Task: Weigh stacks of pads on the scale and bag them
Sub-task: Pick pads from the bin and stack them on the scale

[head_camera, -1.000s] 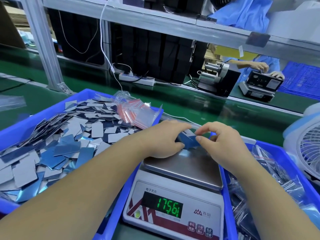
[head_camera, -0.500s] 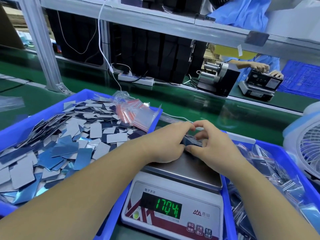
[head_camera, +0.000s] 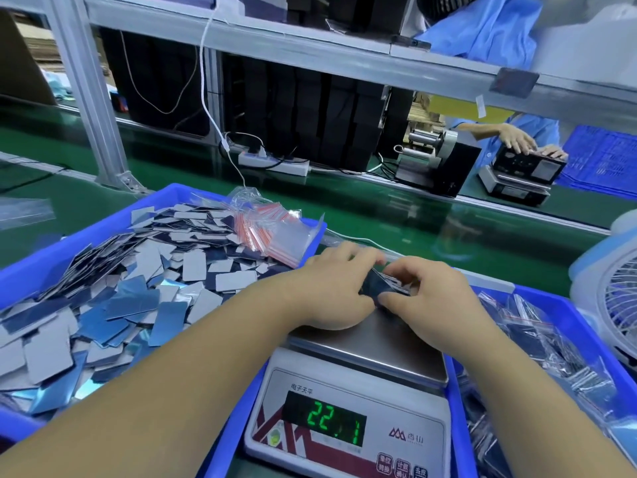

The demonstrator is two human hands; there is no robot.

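**Dark pads gripped over the steel pan**

Steel-topped white digital scale (head_camera: 365, 346) sits between your forearms. Your left hand (head_camera: 331, 291) and right hand (head_camera: 431, 294) meet above its far edge, fingers curled round one small dark stack of pads (head_camera: 379, 288). Two blue plastic bins flank you: the left bin (head_camera: 44, 260) heaped with loose pads beyond counting, the right bin (head_camera: 565, 315) holding filled clear bags.
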